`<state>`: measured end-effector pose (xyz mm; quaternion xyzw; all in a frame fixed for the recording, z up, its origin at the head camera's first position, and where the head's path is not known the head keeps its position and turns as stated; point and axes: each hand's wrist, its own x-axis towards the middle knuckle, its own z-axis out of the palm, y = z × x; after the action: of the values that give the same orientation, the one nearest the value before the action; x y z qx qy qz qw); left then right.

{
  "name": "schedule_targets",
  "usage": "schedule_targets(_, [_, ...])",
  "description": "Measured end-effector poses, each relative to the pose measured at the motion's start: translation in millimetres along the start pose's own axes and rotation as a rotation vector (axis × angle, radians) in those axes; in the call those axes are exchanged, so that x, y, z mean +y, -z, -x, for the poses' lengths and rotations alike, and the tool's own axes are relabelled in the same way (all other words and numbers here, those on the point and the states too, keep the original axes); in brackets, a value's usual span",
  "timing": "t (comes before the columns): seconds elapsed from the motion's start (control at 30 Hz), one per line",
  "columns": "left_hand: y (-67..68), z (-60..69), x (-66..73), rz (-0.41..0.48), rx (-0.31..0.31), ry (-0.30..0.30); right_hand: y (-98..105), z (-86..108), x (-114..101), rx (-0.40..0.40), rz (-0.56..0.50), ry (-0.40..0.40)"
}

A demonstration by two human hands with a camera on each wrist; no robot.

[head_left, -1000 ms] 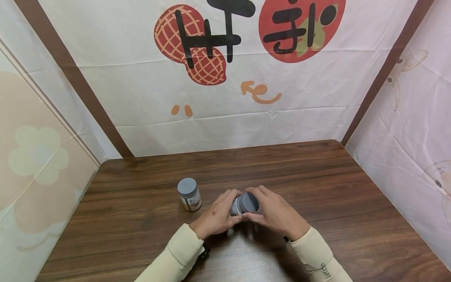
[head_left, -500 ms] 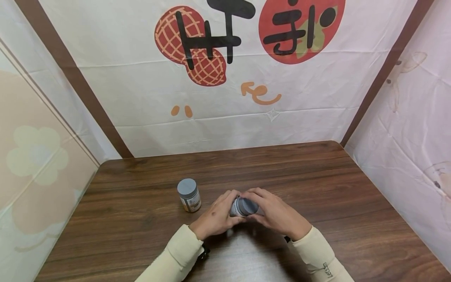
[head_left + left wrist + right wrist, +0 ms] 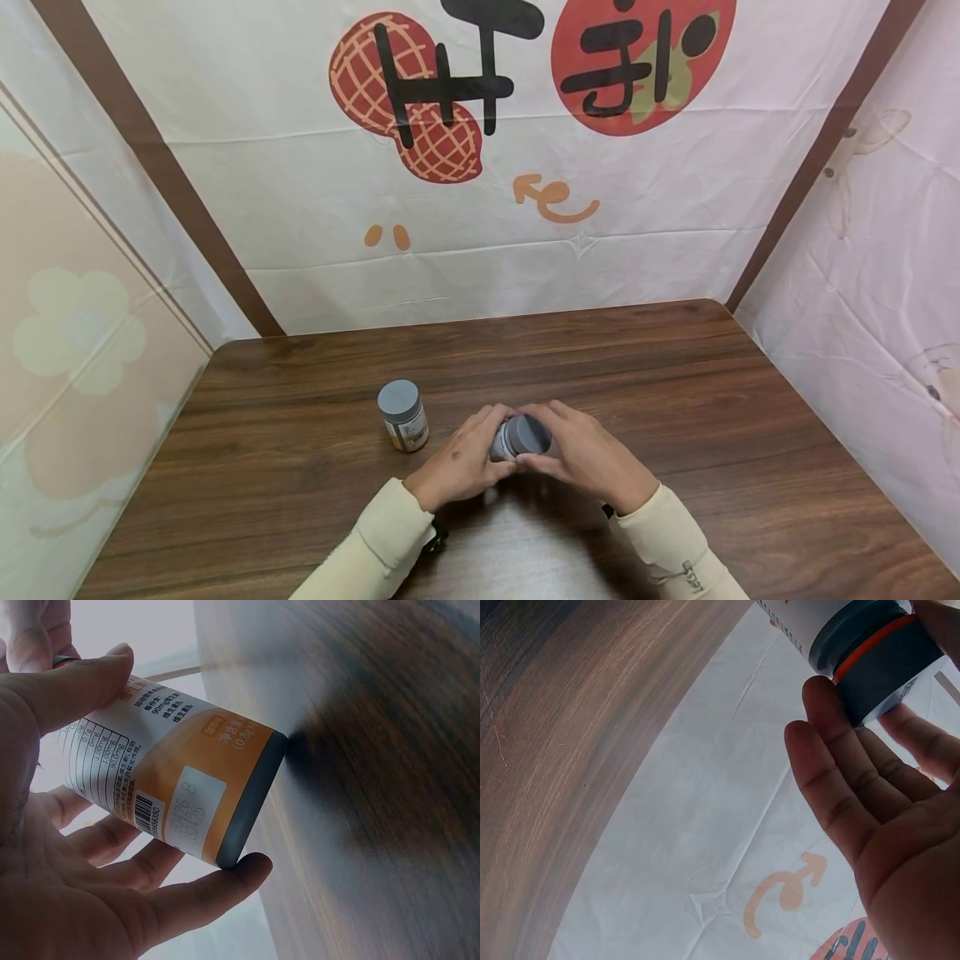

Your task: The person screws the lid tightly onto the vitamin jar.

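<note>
My left hand (image 3: 463, 462) grips the body of a supplement jar (image 3: 172, 757) with a white and orange label. The jar is tilted, its dark base low by the table; I cannot tell whether it touches. My right hand (image 3: 592, 454) holds the jar's grey lid (image 3: 528, 434) by the rim, thumb on the near side and fingers on the far side. In the right wrist view, an orange-red ring (image 3: 874, 646) shows between the lid and the grey collar below it. Left of my hands, a second, similar grey-lidded jar (image 3: 404, 416) stands upright.
The brown wood-grain table (image 3: 300, 500) has a printed white cloth (image 3: 480, 275) hanging behind its far edge. More cloth panels flank it on the left and right.
My right hand's fingers and thumb shifted around the lid and came back to the rim, while the lid's tilt varied slightly. My left hand and the standing jar stayed in place.
</note>
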<state>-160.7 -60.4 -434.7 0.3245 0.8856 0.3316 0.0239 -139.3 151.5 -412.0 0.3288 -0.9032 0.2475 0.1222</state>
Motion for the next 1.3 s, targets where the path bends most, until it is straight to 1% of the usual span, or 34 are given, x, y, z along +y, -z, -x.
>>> schedule_targets(0.2, [0.3,0.0,1.2,-0.002,0.000,-0.001,-3.3,-1.7,-1.7,0.029,0.016,-0.081])
schedule_targets(0.33, [0.3,-0.4,1.4,-0.007,-0.001,-0.006,-3.4,-2.2,-2.3,0.003,0.029,-0.136])
schedule_targets(0.4, [0.4,-0.6,1.6,-0.007,-0.006,-0.003,-2.1,-1.7,-2.3,-0.016,0.029,-0.147])
schedule_targets(0.5, [0.5,-1.0,1.9,-0.008,-0.016,-0.001,1.2,0.1,-1.5,-0.051,0.029,-0.116])
schedule_targets(0.6, [0.5,-1.1,2.0,-0.012,-0.020,0.000,4.1,1.6,1.2,-0.070,0.042,-0.032])
schedule_targets(0.7, [0.4,-1.1,2.2,-0.007,-0.015,0.000,5.7,2.0,3.9,-0.074,0.053,0.049])
schedule_targets(0.8, [0.2,-1.0,2.2,0.003,-0.007,0.001,6.5,2.1,5.0,-0.067,0.057,0.089])
schedule_targets(0.97, [-0.1,-0.9,1.8,0.008,0.000,0.001,6.3,1.6,4.7,-0.046,0.057,0.097])
schedule_targets(1.17, [0.5,-0.6,1.4,0.010,-0.003,0.006,4.0,1.0,3.0,-0.016,0.067,0.056])
schedule_targets(1.3, [0.6,-0.4,1.5,0.003,-0.008,0.007,2.3,1.1,1.9,0.006,0.098,0.023])
